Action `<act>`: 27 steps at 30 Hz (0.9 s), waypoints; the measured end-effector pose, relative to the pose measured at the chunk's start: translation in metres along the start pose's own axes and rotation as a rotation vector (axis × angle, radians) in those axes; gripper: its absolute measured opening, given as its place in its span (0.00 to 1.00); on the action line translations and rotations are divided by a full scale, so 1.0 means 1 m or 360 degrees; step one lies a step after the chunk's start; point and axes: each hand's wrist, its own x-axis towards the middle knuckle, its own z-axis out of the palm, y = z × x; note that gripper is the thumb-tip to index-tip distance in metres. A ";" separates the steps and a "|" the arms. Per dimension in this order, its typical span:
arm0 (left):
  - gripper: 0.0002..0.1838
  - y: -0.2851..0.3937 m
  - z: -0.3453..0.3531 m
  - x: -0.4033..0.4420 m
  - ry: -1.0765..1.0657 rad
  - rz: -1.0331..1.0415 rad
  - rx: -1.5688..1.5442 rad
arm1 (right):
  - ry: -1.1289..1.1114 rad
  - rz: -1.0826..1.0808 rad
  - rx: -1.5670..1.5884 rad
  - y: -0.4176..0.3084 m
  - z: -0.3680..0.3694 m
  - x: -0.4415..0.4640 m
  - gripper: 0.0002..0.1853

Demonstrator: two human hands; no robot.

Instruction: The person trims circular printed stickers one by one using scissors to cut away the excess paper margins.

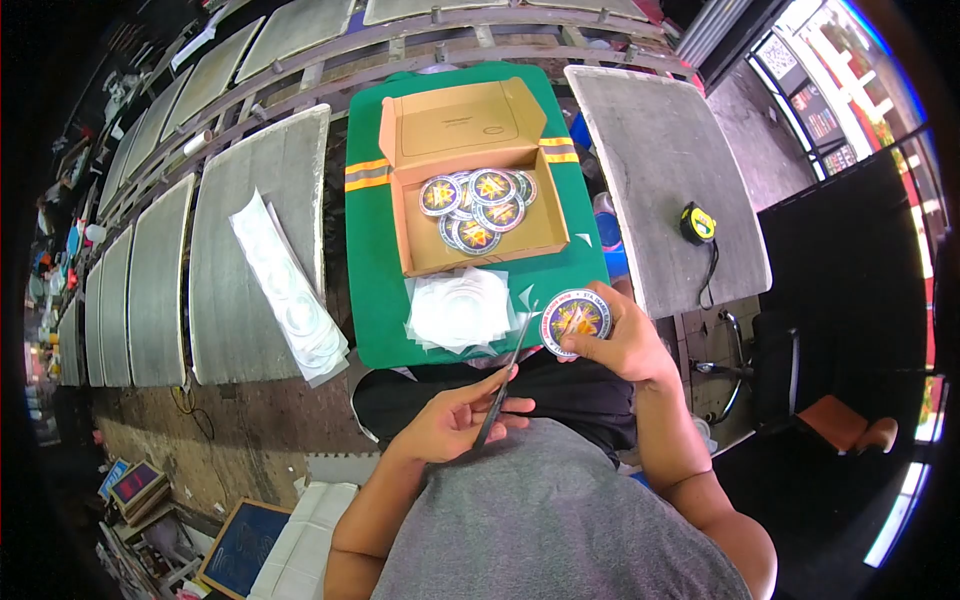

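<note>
My right hand (pixel 632 335) pinches a round printed sticker (pixel 577 322) by its right side, thumb on the face, above the near right edge of the green-covered board. To the left, my left hand (pixel 462 415) is wrapped round a pair of dark scissors (pixel 503 388). The blades point up and away, their tip close to the sticker's left edge. Several similar round stickers (pixel 492 188) lie in an open cardboard box (pixel 487 258) farther back. In front of the box sits a pile of white, translucent cut pieces (pixel 460 310).
Small white scraps (pixel 527 297) lie on the green cover (pixel 375 300). A strip of white sheets (pixel 285 285) rests on the grey board at left. A yellow tape measure (pixel 697 223) lies on the right grey board (pixel 650 150). A chair (pixel 790 370) stands at right.
</note>
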 end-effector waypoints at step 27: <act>0.44 0.008 0.004 0.014 0.0132 -0.0004 0.0395 | -0.0119 -0.0085 -0.0151 -0.001 0.008 -0.006 0.17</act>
